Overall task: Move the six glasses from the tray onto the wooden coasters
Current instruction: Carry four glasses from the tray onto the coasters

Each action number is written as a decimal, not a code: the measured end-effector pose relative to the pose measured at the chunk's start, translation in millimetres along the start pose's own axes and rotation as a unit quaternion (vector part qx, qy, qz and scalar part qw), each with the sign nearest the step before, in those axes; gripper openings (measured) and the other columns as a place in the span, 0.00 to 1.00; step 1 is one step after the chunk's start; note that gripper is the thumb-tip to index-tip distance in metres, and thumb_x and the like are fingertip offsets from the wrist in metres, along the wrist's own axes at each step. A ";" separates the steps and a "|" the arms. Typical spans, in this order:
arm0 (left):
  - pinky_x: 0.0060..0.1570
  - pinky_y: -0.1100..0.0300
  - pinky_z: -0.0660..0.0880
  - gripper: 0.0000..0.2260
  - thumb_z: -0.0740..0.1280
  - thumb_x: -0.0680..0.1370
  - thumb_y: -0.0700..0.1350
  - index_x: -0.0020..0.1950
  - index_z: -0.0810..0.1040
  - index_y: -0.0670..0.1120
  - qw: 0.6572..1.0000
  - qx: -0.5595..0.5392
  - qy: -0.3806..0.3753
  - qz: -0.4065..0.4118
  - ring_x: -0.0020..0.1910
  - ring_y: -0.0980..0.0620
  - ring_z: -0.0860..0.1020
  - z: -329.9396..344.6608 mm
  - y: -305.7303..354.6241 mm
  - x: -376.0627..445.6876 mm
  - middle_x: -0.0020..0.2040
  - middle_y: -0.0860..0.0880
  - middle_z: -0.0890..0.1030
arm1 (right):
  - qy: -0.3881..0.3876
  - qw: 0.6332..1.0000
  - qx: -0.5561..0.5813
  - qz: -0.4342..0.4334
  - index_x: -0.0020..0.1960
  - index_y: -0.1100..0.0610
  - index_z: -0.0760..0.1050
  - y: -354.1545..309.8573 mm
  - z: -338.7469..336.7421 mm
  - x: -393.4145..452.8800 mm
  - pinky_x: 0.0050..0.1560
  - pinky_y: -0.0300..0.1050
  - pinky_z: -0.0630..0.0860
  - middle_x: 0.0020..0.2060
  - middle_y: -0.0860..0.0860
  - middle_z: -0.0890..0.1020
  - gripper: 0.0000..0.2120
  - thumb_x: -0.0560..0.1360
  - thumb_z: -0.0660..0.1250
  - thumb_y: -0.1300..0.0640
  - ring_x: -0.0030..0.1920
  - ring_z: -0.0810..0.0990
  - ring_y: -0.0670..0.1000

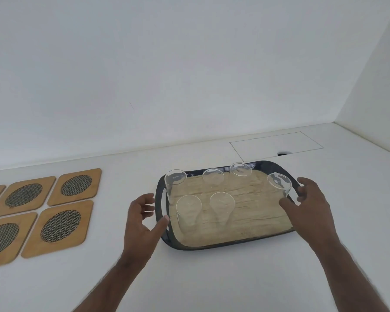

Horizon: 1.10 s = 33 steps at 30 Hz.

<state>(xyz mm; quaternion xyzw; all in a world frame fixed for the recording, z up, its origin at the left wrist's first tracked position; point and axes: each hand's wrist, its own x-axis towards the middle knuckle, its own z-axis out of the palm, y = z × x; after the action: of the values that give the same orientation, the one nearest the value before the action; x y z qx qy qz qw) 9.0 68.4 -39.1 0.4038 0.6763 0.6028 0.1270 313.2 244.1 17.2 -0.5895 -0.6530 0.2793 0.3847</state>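
Note:
A dark-rimmed tray (pixel 212 246) with a wood-look floor sits on the white counter and holds several clear glasses, among them one at the far left (pixel 174 180), one at the near left (pixel 188 210) and one at the right end (pixel 279 183). My left hand (pixel 142 219) hovers open just outside the tray's left handle, fingers spread, holding nothing. My right hand (pixel 306 206) is open around the right-end glass, thumb beside its base and fingers behind it; I cannot tell whether it touches. Several wooden coasters with mesh ovals, such as this one (pixel 58 228), lie at the left, all bare.
The white wall runs close behind the counter and a side wall closes the right. A rectangular outlined hatch (pixel 277 145) with a small dark notch lies in the counter behind the tray. Bare counter separates the coasters from the tray.

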 end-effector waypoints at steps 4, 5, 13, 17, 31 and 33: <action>0.57 0.69 0.72 0.28 0.75 0.67 0.47 0.66 0.72 0.50 0.998 -0.002 -0.069 -0.010 0.60 0.54 0.76 6.8 4.0 -9.5 0.63 0.52 0.77 | 0.032 0.998 0.043 -0.029 0.65 0.50 0.70 -9.3 6.7 -21.5 0.55 0.49 0.73 0.57 0.49 0.77 0.25 0.70 0.71 0.58 0.54 0.76 0.51; 0.57 0.70 0.72 0.30 0.76 0.66 0.48 0.66 0.72 0.51 0.997 0.000 -0.077 -0.016 0.61 0.55 0.76 8.7 4.6 -10.9 0.64 0.53 0.77 | 0.033 0.997 0.057 -0.036 0.63 0.51 0.71 -11.3 9.5 -27.0 0.55 0.48 0.73 0.56 0.49 0.77 0.23 0.70 0.71 0.59 0.54 0.76 0.51; 0.61 0.59 0.74 0.39 0.83 0.65 0.49 0.70 0.66 0.59 0.988 0.034 -0.129 -0.080 0.63 0.60 0.73 27.3 5.5 -8.4 0.64 0.61 0.74 | -0.009 0.988 0.103 -0.114 0.62 0.54 0.74 -29.4 43.9 -65.1 0.52 0.33 0.69 0.53 0.46 0.79 0.22 0.69 0.72 0.64 0.53 0.76 0.42; 0.64 0.57 0.73 0.44 0.83 0.64 0.50 0.75 0.65 0.56 0.984 0.047 -0.139 -0.102 0.63 0.56 0.75 40.9 5.0 -7.4 0.64 0.57 0.76 | -0.058 0.986 0.113 -0.106 0.63 0.54 0.73 -34.8 61.3 -72.4 0.55 0.39 0.72 0.54 0.47 0.78 0.25 0.68 0.74 0.63 0.54 0.76 0.45; 0.53 0.54 0.81 0.32 0.80 0.61 0.52 0.62 0.74 0.57 0.989 0.023 -0.089 -0.119 0.54 0.53 0.82 46.3 -3.7 -16.6 0.56 0.56 0.82 | -0.152 0.980 0.120 -0.048 0.69 0.54 0.65 -17.1 101.5 -73.6 0.61 0.48 0.71 0.60 0.50 0.74 0.38 0.64 0.79 0.60 0.60 0.73 0.51; 0.52 0.53 0.82 0.32 0.81 0.61 0.51 0.63 0.75 0.56 0.990 0.000 -0.072 -0.119 0.54 0.53 0.82 44.0 -3.8 -21.2 0.56 0.55 0.83 | -0.160 0.978 0.127 -0.049 0.69 0.53 0.65 -13.6 104.7 -73.5 0.63 0.48 0.71 0.61 0.49 0.74 0.38 0.64 0.79 0.59 0.61 0.73 0.51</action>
<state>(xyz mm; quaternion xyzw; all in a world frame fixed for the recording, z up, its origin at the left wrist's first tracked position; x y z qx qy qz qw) 50.1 85.1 -59.9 0.3630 0.7083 0.5533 0.2460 219.3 179.0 -41.8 -0.4511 -0.6935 0.4314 0.3597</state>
